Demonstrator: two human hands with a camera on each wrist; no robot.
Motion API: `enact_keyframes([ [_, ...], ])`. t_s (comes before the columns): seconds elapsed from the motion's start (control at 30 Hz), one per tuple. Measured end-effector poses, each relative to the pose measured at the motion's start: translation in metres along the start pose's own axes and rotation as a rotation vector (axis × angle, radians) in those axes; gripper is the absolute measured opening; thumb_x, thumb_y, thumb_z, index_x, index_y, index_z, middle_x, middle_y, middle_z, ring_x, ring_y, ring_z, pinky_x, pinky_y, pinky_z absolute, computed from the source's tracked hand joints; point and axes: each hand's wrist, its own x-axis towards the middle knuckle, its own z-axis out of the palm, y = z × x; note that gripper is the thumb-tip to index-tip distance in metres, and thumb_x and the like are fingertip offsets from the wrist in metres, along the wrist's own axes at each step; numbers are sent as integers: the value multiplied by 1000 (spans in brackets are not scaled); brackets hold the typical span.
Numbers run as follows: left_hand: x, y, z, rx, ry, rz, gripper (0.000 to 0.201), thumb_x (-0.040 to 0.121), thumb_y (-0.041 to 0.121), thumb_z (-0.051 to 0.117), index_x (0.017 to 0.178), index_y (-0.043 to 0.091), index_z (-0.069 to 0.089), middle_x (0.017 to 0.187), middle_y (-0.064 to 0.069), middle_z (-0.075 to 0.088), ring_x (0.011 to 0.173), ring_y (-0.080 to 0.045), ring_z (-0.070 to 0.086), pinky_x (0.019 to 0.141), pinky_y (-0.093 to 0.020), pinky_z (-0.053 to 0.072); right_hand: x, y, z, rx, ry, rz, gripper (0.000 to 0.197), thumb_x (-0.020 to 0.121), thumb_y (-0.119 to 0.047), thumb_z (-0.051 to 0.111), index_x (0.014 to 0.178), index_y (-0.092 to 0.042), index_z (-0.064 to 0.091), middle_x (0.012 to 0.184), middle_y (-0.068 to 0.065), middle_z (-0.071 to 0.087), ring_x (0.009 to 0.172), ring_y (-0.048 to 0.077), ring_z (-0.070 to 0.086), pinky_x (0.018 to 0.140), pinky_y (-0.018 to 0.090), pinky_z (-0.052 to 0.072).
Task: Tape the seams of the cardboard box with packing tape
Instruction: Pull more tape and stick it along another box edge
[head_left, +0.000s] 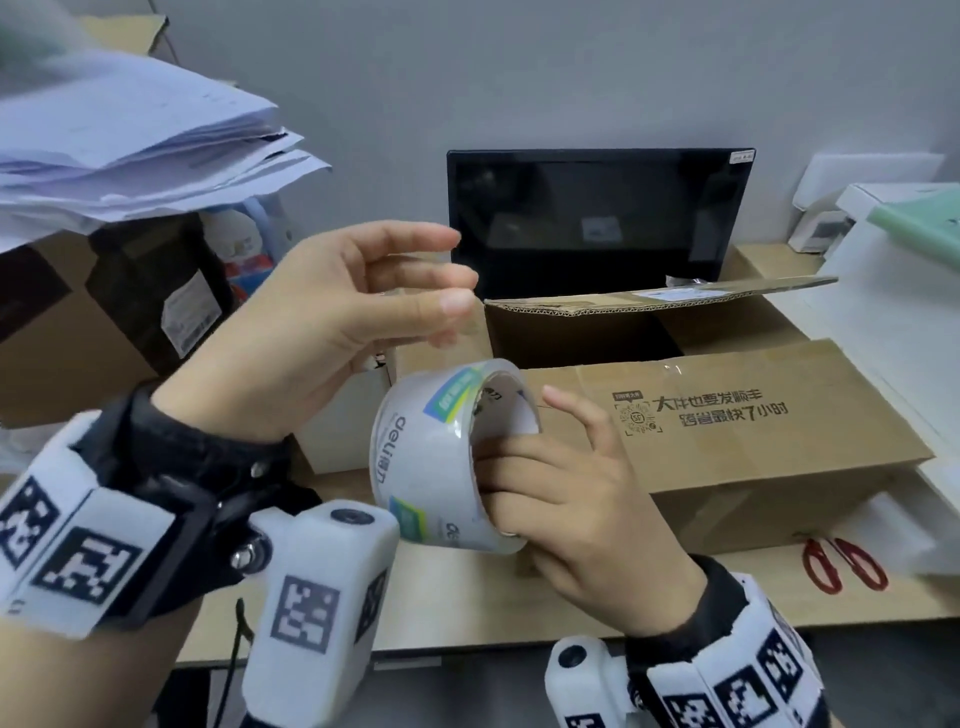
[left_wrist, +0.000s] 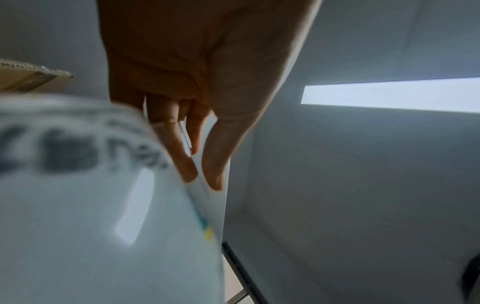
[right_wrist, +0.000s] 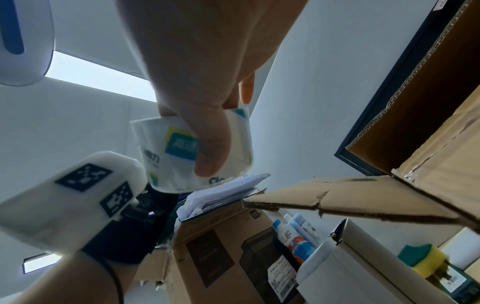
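Observation:
A roll of clear packing tape (head_left: 415, 457) with blue and yellow labels is held up over the desk. My right hand (head_left: 498, 467) grips it, fingers curled inside the core and the thumb (right_wrist: 207, 160) pressed on the outer face of the tape roll (right_wrist: 166, 156). My left hand (head_left: 457, 270) hovers just above the roll with loosely extended fingers. In the left wrist view its fingertips (left_wrist: 189, 174) sit at the rim of the blurred roll (left_wrist: 91, 205). The long cardboard box (head_left: 753, 431) lies on the desk behind, with its rear flap (head_left: 660, 301) raised.
Red-handled scissors (head_left: 841, 566) lie on the wooden desk (head_left: 467, 597) in front of the box. A dark monitor (head_left: 597, 218) leans on the wall behind. A paper stack (head_left: 130, 145) tops a brown carton (head_left: 78, 338) at left. White boxes (head_left: 883, 249) stand at right.

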Motion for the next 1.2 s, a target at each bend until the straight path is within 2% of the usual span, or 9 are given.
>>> enact_keyframes([
  [0.23,24,13,-5,166,-238,-269,53,45,0,83,96,9,71,94,-5,73,72,-4,68,63,-12,51,-5,14,-3,-161,-8,-31,48,96,-7,25,75,-21,66,88,-7,70,98,14,65,105,44,27],
  [0.33,31,15,-9,122,-321,-350,73,30,29,92,96,5,72,95,-7,74,78,-8,70,66,-14,52,-6,18,-4,-179,-1,-36,47,95,-6,27,75,-21,67,89,-8,70,99,13,65,105,44,27],
  [0.43,36,13,-13,106,-377,-418,80,32,34,92,101,1,68,94,-9,72,73,-8,68,67,-17,53,-9,22,-5,-189,11,-54,42,95,-6,33,75,-22,67,89,-9,70,98,12,64,104,44,28],
  [0.67,38,13,-9,250,-503,-468,44,35,33,91,70,12,74,65,0,68,60,-6,63,60,-14,51,-15,31,-5,-203,1,-66,46,98,-11,32,75,-24,69,89,-13,70,99,8,64,103,43,27],
  [0.9,41,8,10,587,-112,-178,10,59,28,75,58,21,68,63,3,67,65,-6,59,75,-27,48,-18,35,2,8,-63,107,18,77,-12,46,78,-18,62,85,-6,70,92,10,64,109,33,18],
  [1.0,59,1,22,896,76,64,21,73,24,74,58,25,61,65,5,65,61,3,53,66,-11,39,-4,31,5,376,-54,391,16,78,-35,56,82,-22,65,91,-15,69,97,-11,53,109,14,10],
  [1.03,66,2,26,970,93,98,23,77,24,71,57,26,58,58,11,62,55,7,53,60,-3,36,1,30,6,525,-19,476,13,76,-37,59,86,-31,64,94,-25,64,102,-17,47,110,17,14],
  [1.1,79,7,31,947,72,71,26,80,21,68,56,24,57,43,15,59,45,11,52,55,1,37,8,29,1,761,62,627,20,72,-42,62,92,-40,64,94,-27,65,109,-3,53,105,33,36],
  [1.2,98,27,28,832,130,100,22,83,18,66,62,17,58,48,6,62,45,2,59,60,-14,52,0,25,-8,1041,180,704,30,71,-42,69,94,-22,65,86,-10,73,83,8,68,74,21,52],
])
